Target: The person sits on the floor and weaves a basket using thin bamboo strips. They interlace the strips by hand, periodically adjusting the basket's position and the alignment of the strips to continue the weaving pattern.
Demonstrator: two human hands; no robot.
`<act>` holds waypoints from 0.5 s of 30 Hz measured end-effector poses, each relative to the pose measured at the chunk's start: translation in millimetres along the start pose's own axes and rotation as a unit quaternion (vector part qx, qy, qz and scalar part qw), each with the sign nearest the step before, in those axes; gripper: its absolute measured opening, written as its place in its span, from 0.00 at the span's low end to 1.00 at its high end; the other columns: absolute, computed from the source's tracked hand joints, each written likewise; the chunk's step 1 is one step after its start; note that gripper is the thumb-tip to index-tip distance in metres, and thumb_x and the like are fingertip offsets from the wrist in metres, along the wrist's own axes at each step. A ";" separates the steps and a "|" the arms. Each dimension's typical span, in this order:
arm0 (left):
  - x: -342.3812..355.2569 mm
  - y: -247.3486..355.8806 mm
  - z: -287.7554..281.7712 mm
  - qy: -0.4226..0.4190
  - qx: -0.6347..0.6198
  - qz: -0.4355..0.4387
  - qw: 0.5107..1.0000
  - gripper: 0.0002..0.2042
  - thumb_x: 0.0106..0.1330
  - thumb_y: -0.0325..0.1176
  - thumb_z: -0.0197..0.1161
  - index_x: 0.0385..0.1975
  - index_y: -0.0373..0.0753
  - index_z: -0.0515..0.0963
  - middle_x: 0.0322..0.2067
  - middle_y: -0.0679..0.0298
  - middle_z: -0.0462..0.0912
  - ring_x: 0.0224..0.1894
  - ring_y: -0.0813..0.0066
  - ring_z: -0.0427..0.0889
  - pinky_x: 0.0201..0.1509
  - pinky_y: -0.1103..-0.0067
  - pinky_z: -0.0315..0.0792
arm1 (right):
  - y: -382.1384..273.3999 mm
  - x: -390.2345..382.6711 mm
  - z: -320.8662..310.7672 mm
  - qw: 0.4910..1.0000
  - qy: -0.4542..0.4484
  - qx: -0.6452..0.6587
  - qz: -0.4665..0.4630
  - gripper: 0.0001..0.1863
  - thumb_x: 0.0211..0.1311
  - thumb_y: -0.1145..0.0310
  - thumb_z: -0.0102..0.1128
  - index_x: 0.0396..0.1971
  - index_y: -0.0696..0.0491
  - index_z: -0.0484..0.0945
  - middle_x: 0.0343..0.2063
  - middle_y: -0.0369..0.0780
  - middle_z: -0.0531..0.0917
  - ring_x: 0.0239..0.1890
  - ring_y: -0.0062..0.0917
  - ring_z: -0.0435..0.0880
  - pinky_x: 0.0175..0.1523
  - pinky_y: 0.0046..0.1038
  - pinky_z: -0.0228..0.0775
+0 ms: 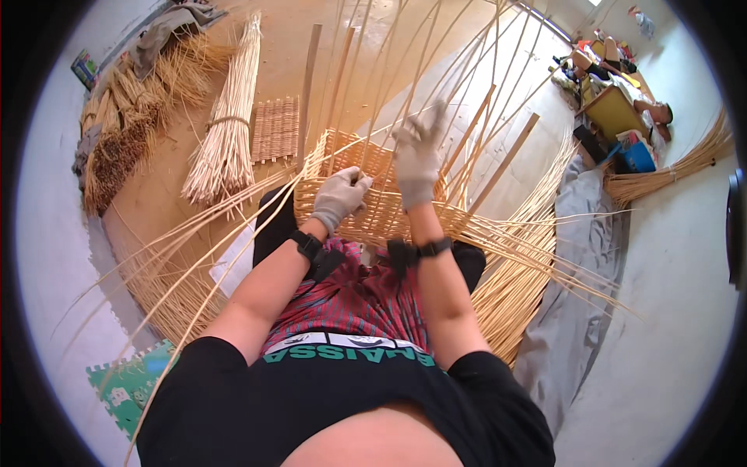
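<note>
A part-woven wicker basket (393, 224) sits across my lap, with thin upright rods and several flat wooden slats (504, 163) standing up from it. My left hand (341, 196), in a pale work glove, is closed on the near wall's upper edge, thumb and fingers pinched together. Raised over the basket's right part is my gloved right hand (419, 152), its fingers spread and smeared by motion, among the upright willow rods (447, 86). Whether it touches a rod I cannot tell. Long loose weavers (556, 268) trail out from both sides of the basket.
Tied rod bundles (226, 128) and darker bundles (128, 148) lie at the left. A square woven panel (275, 131) rests on the floor ahead. More loose rods (517, 288) spread on my right beside a grey sheet (572, 288). A blue container (636, 157) stands far right.
</note>
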State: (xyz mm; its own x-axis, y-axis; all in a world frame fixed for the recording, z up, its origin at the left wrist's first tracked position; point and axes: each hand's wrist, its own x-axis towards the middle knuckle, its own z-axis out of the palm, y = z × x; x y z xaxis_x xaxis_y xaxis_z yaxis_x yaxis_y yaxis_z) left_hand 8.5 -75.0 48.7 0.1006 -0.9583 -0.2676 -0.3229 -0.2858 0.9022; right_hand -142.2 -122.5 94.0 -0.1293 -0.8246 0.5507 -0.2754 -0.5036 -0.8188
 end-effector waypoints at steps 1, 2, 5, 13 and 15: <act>-5.0 -1.1 -0.7 0.027 0.012 0.030 0.999 0.14 0.71 0.39 0.63 0.49 0.38 0.77 0.33 0.62 0.84 0.30 0.74 0.86 0.34 0.73 0.79 | 13.2 -23.9 -16.3 0.995 0.015 0.080 0.061 0.23 0.72 0.77 0.52 0.65 0.57 0.66 0.53 0.48 0.82 0.40 0.28 0.85 0.55 0.30 0.78; -9.5 -5.4 5.0 0.047 0.020 0.061 0.997 0.13 0.71 0.36 0.63 0.50 0.37 0.76 0.37 0.62 0.84 0.31 0.74 0.85 0.36 0.72 0.80 | 26.3 -46.4 -36.7 0.980 0.041 0.156 0.118 0.20 0.73 0.77 0.51 0.63 0.57 0.68 0.50 0.47 0.83 0.38 0.27 0.85 0.55 0.30 0.78; -31.4 16.6 27.7 0.133 0.278 0.373 0.875 0.28 0.65 0.31 0.63 0.67 0.54 0.70 0.54 0.55 0.80 0.46 0.62 0.85 0.49 0.66 0.79 | 101.5 -116.3 -70.9 0.972 0.099 0.130 0.172 0.14 0.72 0.80 0.52 0.55 0.57 0.74 0.45 0.43 0.83 0.45 0.28 0.84 0.58 0.32 0.77; -30.1 10.1 71.8 0.017 0.494 0.304 0.814 0.30 0.65 0.28 0.55 0.70 0.58 0.69 0.51 0.54 0.75 0.41 0.60 0.81 0.49 0.66 0.76 | 58.7 -34.7 -108.5 0.967 0.057 0.213 0.127 0.21 0.71 0.76 0.54 0.62 0.53 0.69 0.52 0.42 0.82 0.49 0.28 0.84 0.51 0.27 0.79; -30.1 10.3 80.9 0.069 0.499 0.350 0.790 0.29 0.64 0.28 0.56 0.68 0.57 0.70 0.51 0.57 0.75 0.46 0.61 0.81 0.49 0.67 0.75 | 83.7 -80.0 -139.7 0.957 0.177 0.041 0.228 0.17 0.74 0.73 0.51 0.60 0.52 0.69 0.45 0.39 0.83 0.44 0.24 0.83 0.44 0.24 0.78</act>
State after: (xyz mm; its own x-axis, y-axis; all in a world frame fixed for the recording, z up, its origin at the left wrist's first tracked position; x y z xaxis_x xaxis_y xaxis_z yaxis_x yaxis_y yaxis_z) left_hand -74.0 -49.4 38.7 -0.3517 -0.8933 0.2797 -0.9190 0.3864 0.0787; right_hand -288.0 -62.7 4.1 -0.5361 -0.8320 0.1426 -0.0408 -0.1433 -0.9888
